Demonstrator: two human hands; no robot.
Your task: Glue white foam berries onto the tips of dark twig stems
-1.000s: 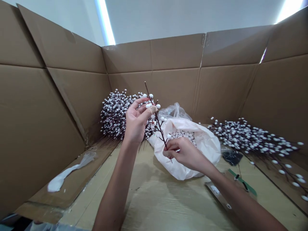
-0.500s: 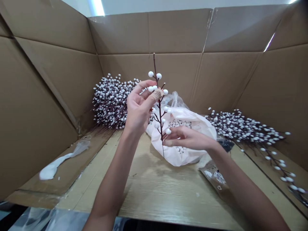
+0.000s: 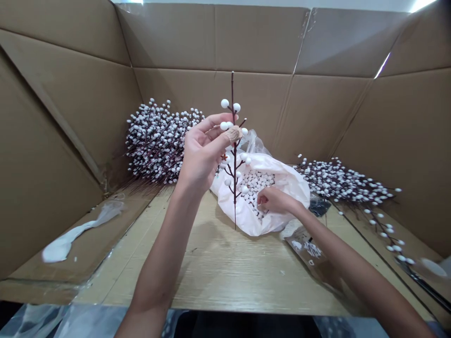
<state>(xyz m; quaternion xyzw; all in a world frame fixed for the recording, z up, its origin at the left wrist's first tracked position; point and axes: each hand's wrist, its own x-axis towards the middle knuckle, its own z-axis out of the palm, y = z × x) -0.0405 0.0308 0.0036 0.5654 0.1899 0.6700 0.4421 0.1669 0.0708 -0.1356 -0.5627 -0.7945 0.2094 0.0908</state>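
My left hand (image 3: 206,152) pinches an artificial berry branch (image 3: 235,164) near its upper part and keeps it upright. White berries sit on several of its brown twigs, and one twig tip near my thumb looks bare. A tan wrap covers the tip of that thumb. Behind the branch, a white plastic bag (image 3: 232,213) lies open, holding many loose white berries (image 3: 259,180). My right hand (image 3: 275,199) reaches into the bag's mouth with its fingers curled down onto the berries. What those fingertips hold, if anything, is hidden.
Cardboard walls (image 3: 253,37) enclose the wooden table (image 3: 225,272). A big pile of berry branches (image 3: 158,141) lies at the back left, another (image 3: 341,180) at the right. A brown packet (image 3: 310,253) sits under my right forearm. Crumpled white plastic (image 3: 70,239) rests at left.
My right hand has left the lower part of the branch and moved right into the bag of berries. My left hand still holds the branch. The camera view has shifted slightly.
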